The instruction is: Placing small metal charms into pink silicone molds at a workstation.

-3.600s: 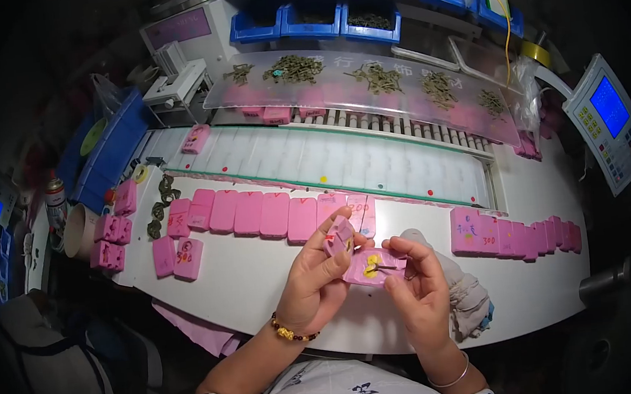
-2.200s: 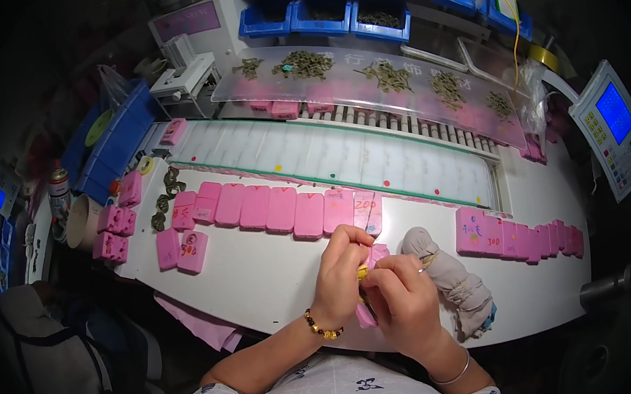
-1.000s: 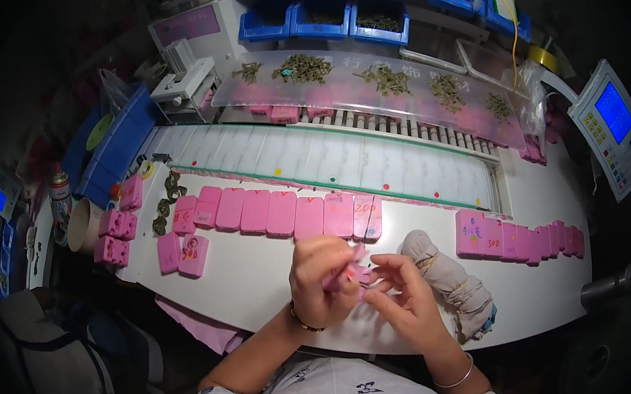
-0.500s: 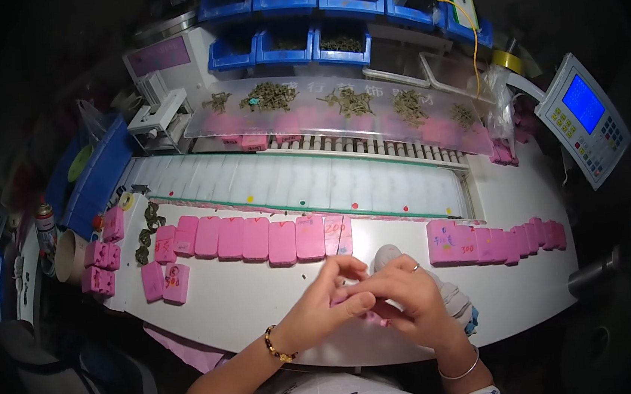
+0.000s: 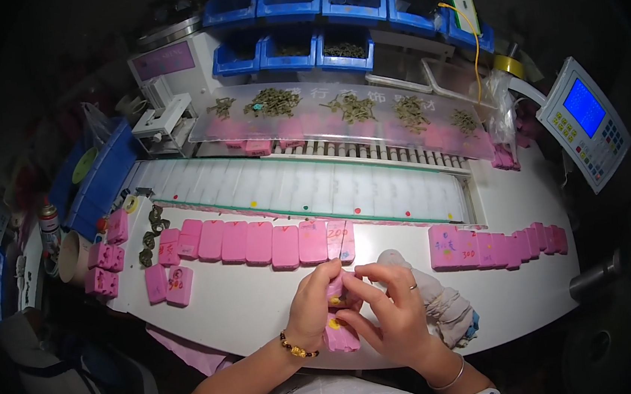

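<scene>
Just above the front edge of the white table, my two hands meet around a pink rubber mould (image 5: 341, 336). It looks parted into two pieces, one hanging below the other, with yellow spots on the inner faces. My left hand (image 5: 314, 300) closes round the upper piece, thumb at the top. The fingers of my right hand (image 5: 389, 307) are bent and pinch at the mould's right side. Part of it is hidden behind the fingers. Beyond my hands stands a row of pink mould blocks (image 5: 259, 242), some with handwritten marks.
A crumpled greyish cloth (image 5: 445, 302) lies right of my right hand. Another row of pink blocks (image 5: 493, 249) stands farther right, near a keypad panel with a blue screen (image 5: 584, 107). A green-edged white strip (image 5: 307, 186) crosses behind. Small dark-green pieces (image 5: 274, 101) lie on a clear sheet.
My hands have come closer to upright around the mould, and its lower piece has come into sight, folded away from the upper one. The camera has shifted slightly.
</scene>
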Motion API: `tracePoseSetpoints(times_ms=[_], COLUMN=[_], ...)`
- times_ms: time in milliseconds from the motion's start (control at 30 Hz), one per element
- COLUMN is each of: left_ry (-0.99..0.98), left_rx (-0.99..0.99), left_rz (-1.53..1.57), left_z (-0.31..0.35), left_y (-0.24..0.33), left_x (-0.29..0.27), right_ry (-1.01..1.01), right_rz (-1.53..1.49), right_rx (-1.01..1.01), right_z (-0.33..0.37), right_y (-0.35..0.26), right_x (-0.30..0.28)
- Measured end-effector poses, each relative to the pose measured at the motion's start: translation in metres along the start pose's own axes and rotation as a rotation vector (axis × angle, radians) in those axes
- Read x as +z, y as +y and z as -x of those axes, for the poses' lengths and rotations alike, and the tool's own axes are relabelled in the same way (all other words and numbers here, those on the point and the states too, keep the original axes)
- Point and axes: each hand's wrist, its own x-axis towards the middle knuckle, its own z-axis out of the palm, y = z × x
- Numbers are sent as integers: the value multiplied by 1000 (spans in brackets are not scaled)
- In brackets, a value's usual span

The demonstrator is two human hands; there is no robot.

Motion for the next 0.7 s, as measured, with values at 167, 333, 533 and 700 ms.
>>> tracePoseSetpoints(times_ms=[167,333,533,700], left_ry=[315,145,52,84], left_rx=[158,-33,36,48], left_rz=[-181,94,109,73], left_z=[-4,-13,-14,-14], left_y=[-10,10,24,27], left_x=[6,-13,-16,-13], right_ry=[36,53,-1,-143], right_rz=[-26,-303,84,366], right_rx=[-130,-103,112,159], right_z=[2,-1,-4,7], right_y=[2,-6,26,32], right_x=[2,-6,-16,-40])
